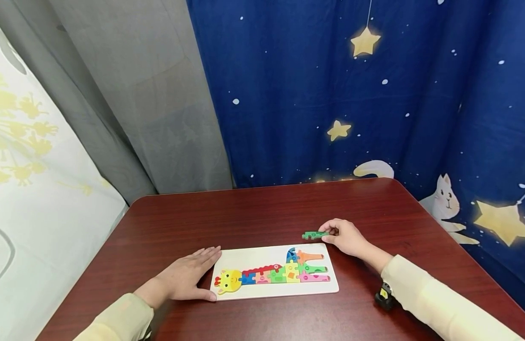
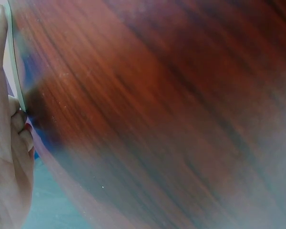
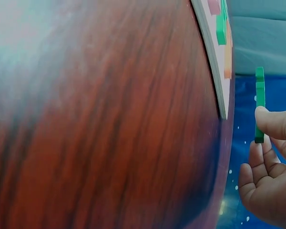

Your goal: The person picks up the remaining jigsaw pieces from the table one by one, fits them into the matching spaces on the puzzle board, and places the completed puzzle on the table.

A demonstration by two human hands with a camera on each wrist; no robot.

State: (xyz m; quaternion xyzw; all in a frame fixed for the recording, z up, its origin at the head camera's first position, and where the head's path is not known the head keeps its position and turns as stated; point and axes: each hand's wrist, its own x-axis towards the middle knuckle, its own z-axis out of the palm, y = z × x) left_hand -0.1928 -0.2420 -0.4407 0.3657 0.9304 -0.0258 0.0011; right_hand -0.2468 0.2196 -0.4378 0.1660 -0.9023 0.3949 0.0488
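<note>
A white puzzle board (image 1: 262, 256) lies on the table with a giraffe of coloured jigsaw pieces on it, the yellow head (image 1: 230, 281) at the left and the legs (image 1: 315, 269) at the right. My right hand (image 1: 345, 237) pinches a green puzzle piece (image 1: 312, 235) between thumb and fingers, just beyond the board's upper right corner. In the right wrist view this green piece (image 3: 260, 95) stands edge-on, above the tabletop. My left hand (image 1: 187, 274) has its fingers straight and rests at the board's left edge, thumb at the lower corner.
The dark red wooden table (image 1: 245, 215) reaches back to a blue curtain (image 1: 288, 94) with stars and a grey curtain (image 1: 160, 94). A white patterned cloth (image 1: 45, 189) hangs at the left. A black wrist device (image 1: 384, 297) sits at the right cuff.
</note>
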